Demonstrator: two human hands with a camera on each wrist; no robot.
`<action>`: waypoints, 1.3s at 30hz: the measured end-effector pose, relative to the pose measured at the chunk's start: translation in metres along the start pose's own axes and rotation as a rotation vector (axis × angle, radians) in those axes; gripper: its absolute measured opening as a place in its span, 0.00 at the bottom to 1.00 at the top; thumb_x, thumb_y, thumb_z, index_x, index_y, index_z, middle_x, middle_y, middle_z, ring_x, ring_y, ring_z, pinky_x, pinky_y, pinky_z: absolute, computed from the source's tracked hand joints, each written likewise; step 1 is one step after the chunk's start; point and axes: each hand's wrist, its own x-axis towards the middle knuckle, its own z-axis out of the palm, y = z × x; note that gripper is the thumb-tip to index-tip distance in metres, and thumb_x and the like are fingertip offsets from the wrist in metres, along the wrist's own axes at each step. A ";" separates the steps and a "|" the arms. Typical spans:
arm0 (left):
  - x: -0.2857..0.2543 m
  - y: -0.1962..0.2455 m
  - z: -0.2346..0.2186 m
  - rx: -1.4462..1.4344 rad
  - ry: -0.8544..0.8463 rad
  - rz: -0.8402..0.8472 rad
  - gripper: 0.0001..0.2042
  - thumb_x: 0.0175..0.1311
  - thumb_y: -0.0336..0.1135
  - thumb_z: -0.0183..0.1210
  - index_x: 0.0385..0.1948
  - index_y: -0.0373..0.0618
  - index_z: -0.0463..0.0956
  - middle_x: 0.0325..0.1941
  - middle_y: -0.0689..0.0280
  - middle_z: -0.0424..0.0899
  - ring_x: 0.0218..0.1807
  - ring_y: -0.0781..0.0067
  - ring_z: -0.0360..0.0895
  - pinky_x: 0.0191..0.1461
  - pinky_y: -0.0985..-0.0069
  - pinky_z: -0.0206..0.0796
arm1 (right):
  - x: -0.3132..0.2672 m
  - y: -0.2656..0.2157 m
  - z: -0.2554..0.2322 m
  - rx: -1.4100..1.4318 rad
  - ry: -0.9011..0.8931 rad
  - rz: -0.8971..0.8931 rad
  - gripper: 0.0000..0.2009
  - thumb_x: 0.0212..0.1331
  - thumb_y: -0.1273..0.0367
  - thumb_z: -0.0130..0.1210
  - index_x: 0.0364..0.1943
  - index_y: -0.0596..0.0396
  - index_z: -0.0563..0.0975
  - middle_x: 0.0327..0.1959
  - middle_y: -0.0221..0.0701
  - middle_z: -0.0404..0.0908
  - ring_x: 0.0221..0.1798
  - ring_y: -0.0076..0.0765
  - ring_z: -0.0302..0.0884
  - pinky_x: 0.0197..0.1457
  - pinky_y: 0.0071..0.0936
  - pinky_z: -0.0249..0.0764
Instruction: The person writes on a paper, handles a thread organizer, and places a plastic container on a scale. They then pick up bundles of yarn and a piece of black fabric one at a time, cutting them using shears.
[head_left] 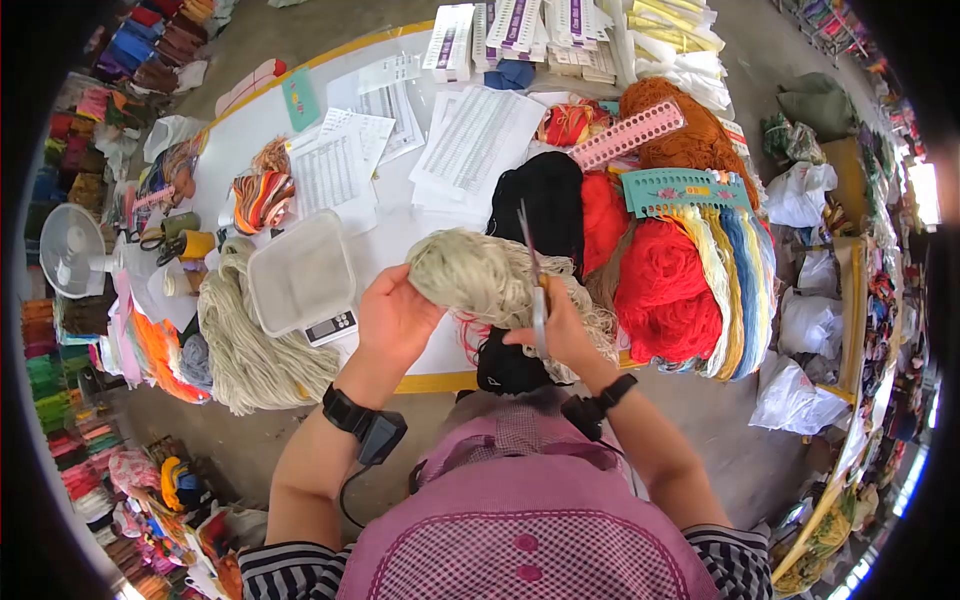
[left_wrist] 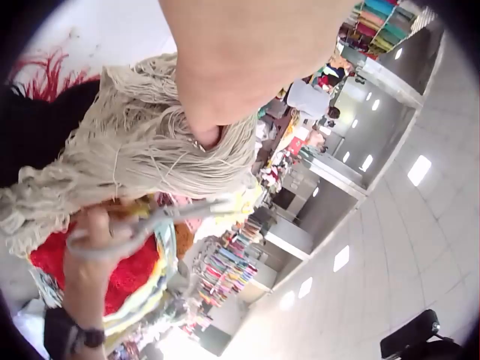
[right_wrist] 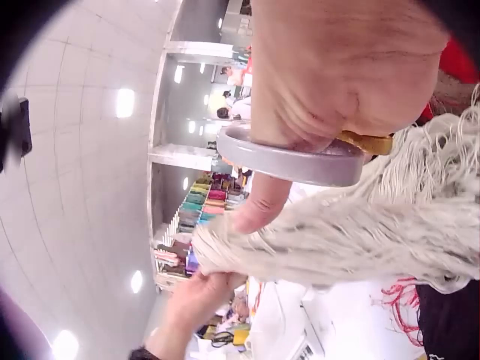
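Note:
A pale grey-green skein of yarn is raised over the table. My left hand grips its left end, the thumb pressed into the strands in the left wrist view. Scissors hang on my right hand, with fingers through the handle and the blades pointing up and away. The grey handle loop circles the thumb side in the right wrist view, where a fingertip lies against the yarn. Black yarn lies behind the skein.
A plastic container stands at the left beside a small scale and another pale skein. Printed sheets lie farther back. Red yarn and a teal card with coloured threads are at the right.

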 end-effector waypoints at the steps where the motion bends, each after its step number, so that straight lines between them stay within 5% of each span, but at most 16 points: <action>1: -0.003 -0.001 0.003 -0.032 -0.070 -0.029 0.19 0.70 0.33 0.38 0.57 0.29 0.64 0.60 0.51 0.73 0.63 0.57 0.70 0.68 0.60 0.61 | -0.001 0.005 0.008 -0.014 -0.005 -0.009 0.41 0.35 0.65 0.78 0.55 0.60 0.64 0.43 0.32 0.75 0.49 0.30 0.72 0.56 0.31 0.69; 3: -0.002 0.005 0.010 -0.027 -0.093 0.013 0.18 0.70 0.32 0.40 0.56 0.29 0.64 0.59 0.52 0.74 0.62 0.58 0.71 0.68 0.60 0.62 | -0.004 0.011 0.023 0.237 0.001 0.247 0.29 0.41 0.67 0.74 0.48 0.62 0.72 0.44 0.40 0.77 0.45 0.33 0.74 0.52 0.33 0.69; 8: 0.002 0.047 -0.006 0.281 -0.092 0.015 0.16 0.70 0.33 0.47 0.53 0.31 0.66 0.52 0.56 0.75 0.57 0.61 0.73 0.67 0.61 0.64 | -0.044 -0.004 -0.013 0.570 0.006 0.032 0.23 0.47 0.72 0.65 0.50 0.63 0.72 0.47 0.40 0.78 0.48 0.36 0.77 0.53 0.31 0.71; 10: -0.013 0.043 -0.004 0.450 -0.012 0.065 0.15 0.68 0.31 0.48 0.51 0.31 0.68 0.51 0.55 0.75 0.56 0.61 0.74 0.66 0.62 0.64 | -0.052 -0.059 -0.037 -0.001 -0.002 -0.678 0.22 0.51 0.72 0.56 0.54 0.62 0.72 0.52 0.42 0.78 0.53 0.40 0.77 0.58 0.32 0.71; 11: -0.022 0.040 -0.004 0.623 0.092 0.116 0.14 0.66 0.30 0.48 0.49 0.32 0.69 0.50 0.55 0.76 0.56 0.61 0.74 0.66 0.62 0.64 | -0.057 -0.083 -0.042 -0.022 -0.003 -0.687 0.22 0.51 0.72 0.56 0.54 0.62 0.72 0.52 0.42 0.78 0.53 0.40 0.77 0.58 0.32 0.71; 13: -0.034 0.036 -0.005 0.694 -0.121 0.058 0.12 0.63 0.28 0.49 0.45 0.33 0.71 0.47 0.56 0.77 0.54 0.63 0.75 0.64 0.64 0.64 | -0.065 -0.125 -0.048 1.110 -0.146 0.304 0.26 0.52 0.72 0.50 0.59 0.60 0.69 0.57 0.45 0.75 0.58 0.45 0.75 0.64 0.37 0.69; 17: -0.066 0.016 0.017 1.082 -0.677 -0.180 0.07 0.57 0.25 0.46 0.29 0.36 0.75 0.35 0.60 0.79 0.46 0.69 0.77 0.56 0.73 0.67 | -0.068 -0.181 -0.039 1.128 -0.117 0.252 0.31 0.49 0.70 0.48 0.62 0.63 0.65 0.57 0.46 0.74 0.60 0.46 0.73 0.66 0.40 0.68; 20: -0.076 -0.018 0.033 1.224 -0.829 -0.235 0.07 0.59 0.27 0.47 0.27 0.37 0.74 0.32 0.62 0.79 0.43 0.71 0.78 0.54 0.76 0.67 | -0.069 -0.199 -0.035 1.118 -0.185 0.210 0.32 0.47 0.68 0.49 0.62 0.64 0.65 0.58 0.47 0.74 0.60 0.47 0.73 0.66 0.40 0.68; 23: -0.066 -0.042 0.027 1.372 -0.845 -0.205 0.10 0.62 0.28 0.49 0.39 0.38 0.77 0.45 0.60 0.80 0.52 0.71 0.76 0.60 0.77 0.64 | -0.081 -0.237 -0.022 1.049 -0.165 0.194 0.34 0.43 0.65 0.50 0.60 0.68 0.67 0.57 0.48 0.74 0.55 0.48 0.76 0.62 0.38 0.72; 25: -0.046 -0.046 0.017 1.604 -0.807 0.286 0.24 0.64 0.32 0.55 0.63 0.42 0.65 0.64 0.57 0.70 0.66 0.70 0.66 0.68 0.76 0.57 | -0.088 -0.247 -0.017 0.989 -0.179 0.099 0.35 0.41 0.65 0.51 0.60 0.68 0.66 0.57 0.50 0.74 0.56 0.48 0.76 0.63 0.38 0.72; 27: -0.055 0.001 0.057 1.580 -0.929 0.301 0.42 0.61 0.34 0.61 0.73 0.47 0.42 0.74 0.57 0.55 0.74 0.70 0.53 0.74 0.71 0.48 | -0.091 -0.252 -0.017 1.016 -0.232 -0.012 0.34 0.45 0.70 0.53 0.63 0.67 0.63 0.57 0.48 0.74 0.61 0.45 0.73 0.66 0.38 0.68; 29: -0.074 0.030 0.081 1.075 -1.069 0.300 0.48 0.56 0.39 0.66 0.74 0.49 0.40 0.73 0.56 0.58 0.75 0.64 0.53 0.75 0.63 0.48 | -0.095 -0.249 -0.017 0.667 0.044 -0.061 0.28 0.46 0.75 0.57 0.57 0.63 0.67 0.53 0.41 0.76 0.56 0.36 0.75 0.60 0.31 0.70; 30: -0.084 0.030 0.092 1.092 -1.082 0.292 0.48 0.56 0.39 0.66 0.74 0.49 0.40 0.73 0.56 0.58 0.75 0.64 0.53 0.75 0.63 0.48 | -0.085 -0.217 -0.018 0.568 0.119 -0.079 0.24 0.46 0.76 0.62 0.50 0.58 0.69 0.47 0.35 0.78 0.49 0.27 0.74 0.52 0.25 0.71; 32: -0.104 0.026 0.107 0.470 -0.903 0.058 0.42 0.60 0.43 0.62 0.73 0.49 0.45 0.71 0.55 0.61 0.73 0.57 0.55 0.73 0.57 0.50 | -0.078 -0.195 -0.016 0.420 0.136 -0.072 0.24 0.45 0.72 0.69 0.45 0.56 0.66 0.48 0.35 0.76 0.46 0.26 0.72 0.49 0.25 0.69; 36: -0.116 0.025 0.122 0.221 -0.519 0.205 0.28 0.67 0.44 0.53 0.67 0.47 0.58 0.61 0.56 0.70 0.65 0.55 0.65 0.67 0.58 0.57 | -0.062 -0.171 -0.002 0.275 0.197 -0.445 0.38 0.37 0.66 0.77 0.49 0.57 0.61 0.59 0.42 0.71 0.66 0.42 0.67 0.70 0.38 0.61; 39: -0.118 0.015 0.120 0.181 -0.376 0.248 0.25 0.67 0.41 0.53 0.65 0.46 0.60 0.57 0.56 0.72 0.61 0.56 0.68 0.65 0.58 0.59 | -0.055 -0.184 0.018 0.079 0.279 -0.518 0.47 0.29 0.65 0.80 0.56 0.58 0.59 0.60 0.41 0.69 0.64 0.39 0.66 0.66 0.37 0.63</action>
